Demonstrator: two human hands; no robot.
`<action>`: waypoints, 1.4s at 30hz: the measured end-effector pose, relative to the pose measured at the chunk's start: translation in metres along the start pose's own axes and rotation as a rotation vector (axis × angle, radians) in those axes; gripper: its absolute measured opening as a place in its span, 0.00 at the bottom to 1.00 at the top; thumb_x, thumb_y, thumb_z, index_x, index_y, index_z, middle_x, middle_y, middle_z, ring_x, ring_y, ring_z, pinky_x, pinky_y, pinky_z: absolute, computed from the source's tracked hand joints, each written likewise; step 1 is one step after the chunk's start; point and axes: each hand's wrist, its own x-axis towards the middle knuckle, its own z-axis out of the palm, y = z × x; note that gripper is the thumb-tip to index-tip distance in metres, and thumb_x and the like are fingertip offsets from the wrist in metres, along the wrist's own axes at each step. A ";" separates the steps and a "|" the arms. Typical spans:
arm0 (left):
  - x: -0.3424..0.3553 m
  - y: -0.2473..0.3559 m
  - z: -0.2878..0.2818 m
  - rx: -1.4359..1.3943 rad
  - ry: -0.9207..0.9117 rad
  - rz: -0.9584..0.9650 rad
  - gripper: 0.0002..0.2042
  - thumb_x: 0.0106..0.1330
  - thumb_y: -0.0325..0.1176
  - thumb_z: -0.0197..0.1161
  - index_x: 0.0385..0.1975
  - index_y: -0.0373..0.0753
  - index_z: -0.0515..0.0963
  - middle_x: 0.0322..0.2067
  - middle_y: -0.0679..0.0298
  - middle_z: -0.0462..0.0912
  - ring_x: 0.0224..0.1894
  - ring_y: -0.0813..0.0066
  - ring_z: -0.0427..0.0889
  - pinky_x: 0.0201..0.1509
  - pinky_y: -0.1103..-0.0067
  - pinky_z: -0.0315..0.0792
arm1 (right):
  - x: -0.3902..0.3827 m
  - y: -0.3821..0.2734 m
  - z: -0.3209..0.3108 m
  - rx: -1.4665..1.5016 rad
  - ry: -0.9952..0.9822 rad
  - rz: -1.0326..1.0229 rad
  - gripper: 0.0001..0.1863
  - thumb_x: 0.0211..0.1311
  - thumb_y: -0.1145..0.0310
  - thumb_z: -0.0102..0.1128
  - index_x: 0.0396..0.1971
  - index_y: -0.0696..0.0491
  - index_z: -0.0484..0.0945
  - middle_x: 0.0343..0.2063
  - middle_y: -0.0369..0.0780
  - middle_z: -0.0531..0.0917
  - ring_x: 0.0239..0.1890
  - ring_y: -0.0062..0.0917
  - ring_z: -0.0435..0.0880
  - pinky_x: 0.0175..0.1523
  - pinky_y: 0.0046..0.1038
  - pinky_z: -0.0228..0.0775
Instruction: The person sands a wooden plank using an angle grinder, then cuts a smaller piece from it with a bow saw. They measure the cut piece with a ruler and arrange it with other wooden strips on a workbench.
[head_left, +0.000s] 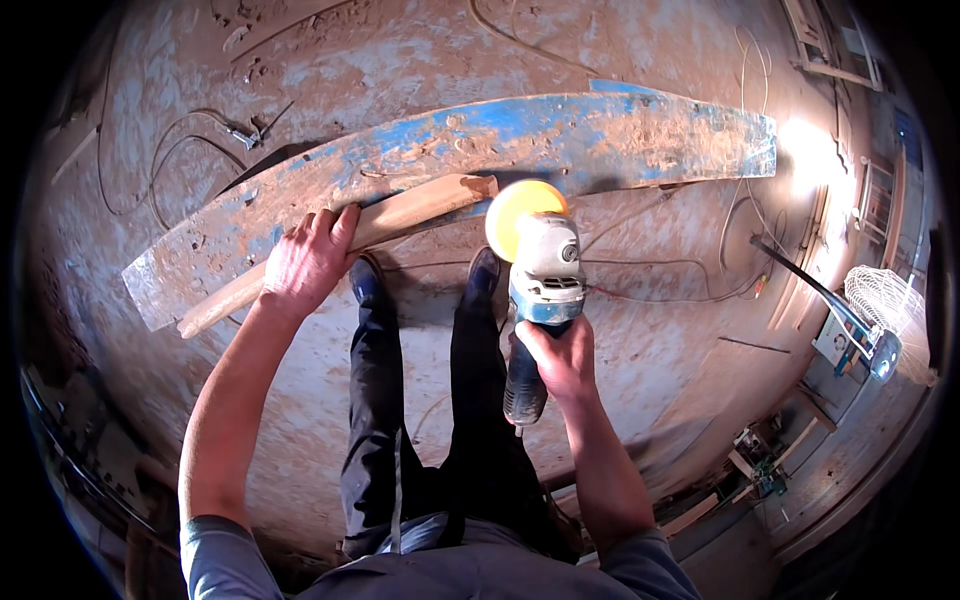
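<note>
A long shaped piece of wood [425,203] lies slantwise along the near edge of a worn blue bench board [560,130]. My left hand [308,258] grips the wood around its middle, thumb toward the wood's right end. In my right hand [563,358] is an angle grinder [548,295] with a grey head and dark blue body. Its round yellow disc [527,215] is just beyond the wood's right end; whether the two touch I cannot tell. The fingers of my right hand are partly hidden behind the grinder's body.
Dust and shavings cover the bench and floor [640,360]. Cables [165,165] loop on the floor at the far left, and another cord [660,262] runs right of the grinder. A wire-caged fan [890,310] stands at the right. My shoes [484,270] are close to the bench's near edge.
</note>
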 end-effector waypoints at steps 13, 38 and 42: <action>0.000 -0.002 0.004 0.020 0.001 0.012 0.31 0.53 0.36 0.70 0.58 0.39 0.67 0.40 0.58 0.76 0.45 0.61 0.80 0.46 0.69 0.78 | 0.013 -0.016 0.021 -0.099 -0.073 -0.006 0.22 0.52 0.70 0.72 0.47 0.58 0.76 0.39 0.41 0.83 0.41 0.25 0.81 0.49 0.29 0.73; -0.001 -0.004 0.008 0.003 0.039 0.030 0.32 0.51 0.36 0.71 0.58 0.40 0.66 0.37 0.57 0.76 0.43 0.60 0.80 0.41 0.68 0.79 | 0.010 -0.026 0.022 0.050 0.096 0.123 0.17 0.54 0.73 0.69 0.44 0.59 0.78 0.36 0.38 0.84 0.38 0.22 0.81 0.47 0.27 0.74; 0.002 -0.005 0.008 -0.008 0.047 0.033 0.32 0.51 0.35 0.70 0.57 0.40 0.67 0.37 0.57 0.76 0.43 0.60 0.80 0.42 0.68 0.79 | 0.009 -0.043 0.022 -0.111 -0.019 0.023 0.17 0.54 0.73 0.69 0.44 0.59 0.77 0.36 0.39 0.83 0.38 0.22 0.81 0.46 0.28 0.74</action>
